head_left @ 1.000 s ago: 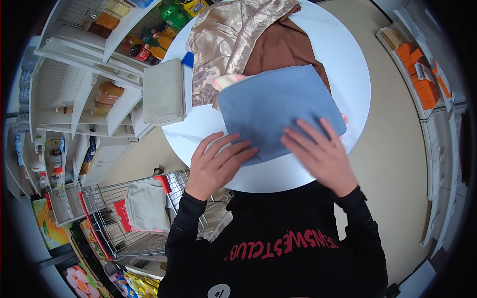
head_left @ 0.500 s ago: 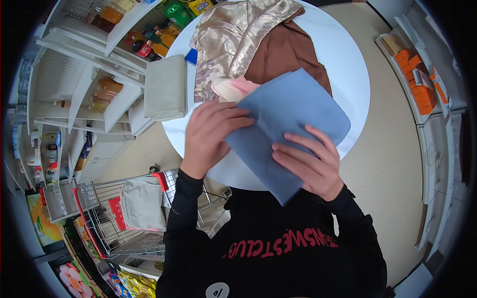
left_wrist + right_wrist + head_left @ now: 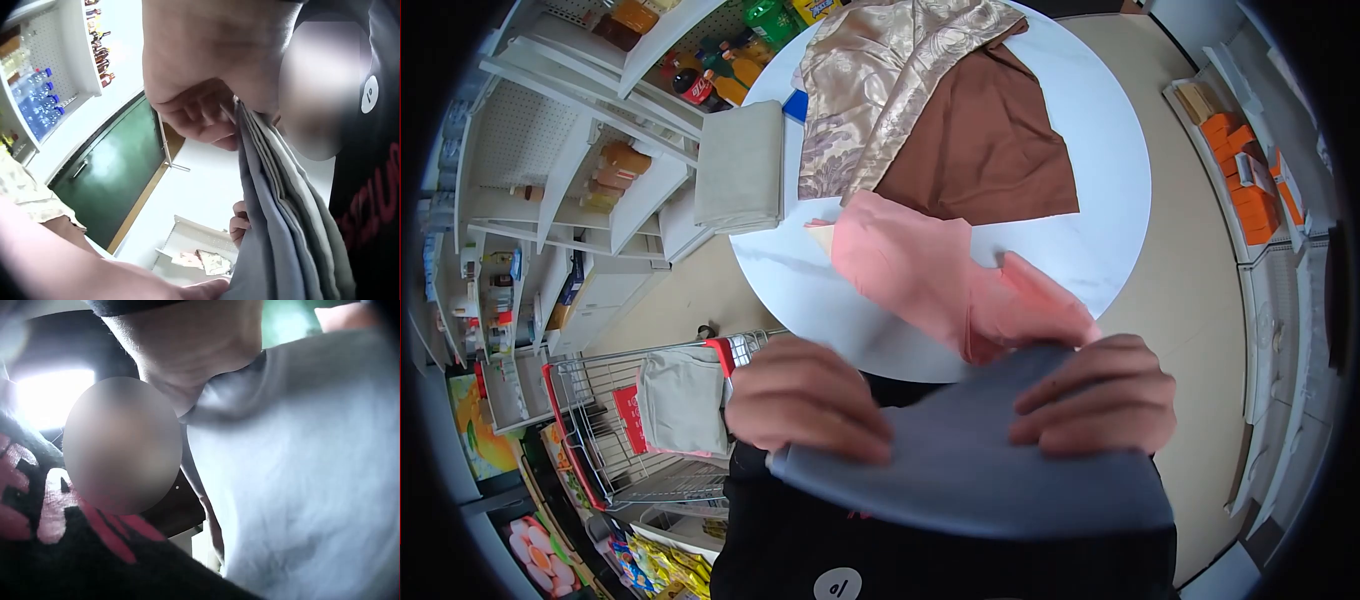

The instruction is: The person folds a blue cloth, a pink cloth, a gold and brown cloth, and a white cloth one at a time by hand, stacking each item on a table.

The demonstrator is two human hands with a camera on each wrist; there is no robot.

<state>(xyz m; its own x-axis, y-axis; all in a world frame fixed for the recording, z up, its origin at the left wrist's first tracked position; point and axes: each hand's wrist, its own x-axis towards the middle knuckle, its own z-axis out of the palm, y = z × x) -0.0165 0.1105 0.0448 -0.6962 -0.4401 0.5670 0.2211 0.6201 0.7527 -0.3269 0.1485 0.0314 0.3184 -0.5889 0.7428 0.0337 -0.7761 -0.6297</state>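
A folded blue cloth (image 3: pixel 960 490) is held up close to the person's body, past the table's near edge. My left hand (image 3: pixel 810 400) grips its left end, fingers curled over the edge; the left wrist view shows several stacked layers (image 3: pixel 275 206) hanging below that hand. At the other end my right hand (image 3: pixel 1100 400) grips the same edge, its thumb hidden. In the right wrist view the cloth (image 3: pixel 306 456) hangs as a broad pale sheet. Just beyond the hands, a crumpled pink garment (image 3: pixel 910 260) lies on the table.
On the round white table (image 3: pixel 1115 150) lie a brown garment (image 3: pixel 990 140) and a shiny patterned gold one (image 3: pixel 850 90). A folded grey-green cloth (image 3: pixel 740 165) sits at its left edge. A shopping cart (image 3: pixel 600 440) holding a pale cloth (image 3: pixel 682 400) stands at lower left. Shelves (image 3: pixel 520 150) line both sides.
Both hands have lifted the blue cloth off the table and drawn it toward the body, its near edge tilting up. The pink garment beneath is now uncovered.
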